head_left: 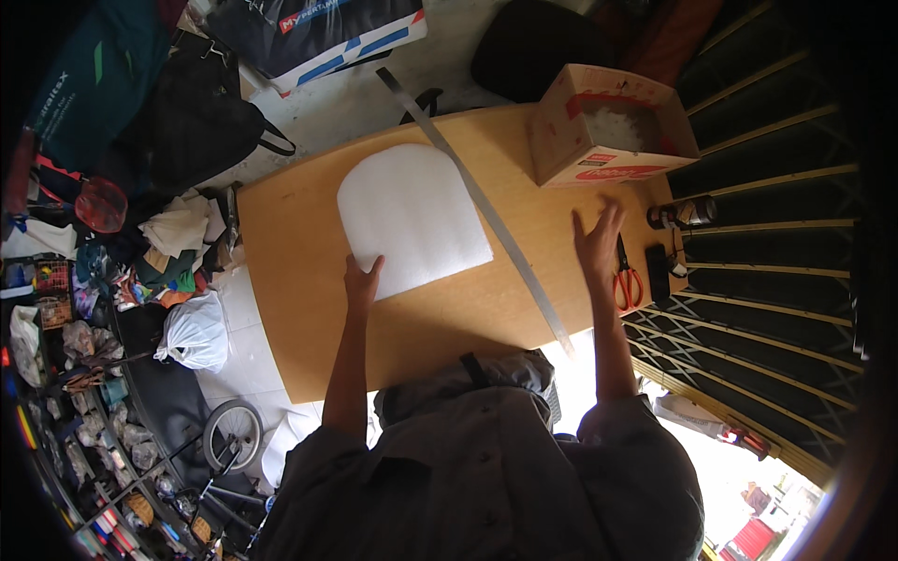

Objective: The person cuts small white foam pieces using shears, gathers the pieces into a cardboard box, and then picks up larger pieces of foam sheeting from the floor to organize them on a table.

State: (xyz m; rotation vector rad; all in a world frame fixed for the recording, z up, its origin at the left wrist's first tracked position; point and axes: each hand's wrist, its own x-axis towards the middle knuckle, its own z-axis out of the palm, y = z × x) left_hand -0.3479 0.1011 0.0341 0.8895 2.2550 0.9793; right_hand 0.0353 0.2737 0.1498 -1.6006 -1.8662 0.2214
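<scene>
Cataloguing remotely, I list: white sheet flat on table, rounded far end apparently done, straight near edge possibly remaining; left hand touching its near-left corner, grip indeterminable; right hand empty, fingers spread.

The white sheet lies flat on the surface, to the left of the long metal ruler. Its far end is rounded like an arch; its near edge runs straight. The right side meets the ruler near the top, then parts from it toward the near corner. The left hand touches the side away from the ruler.
</scene>
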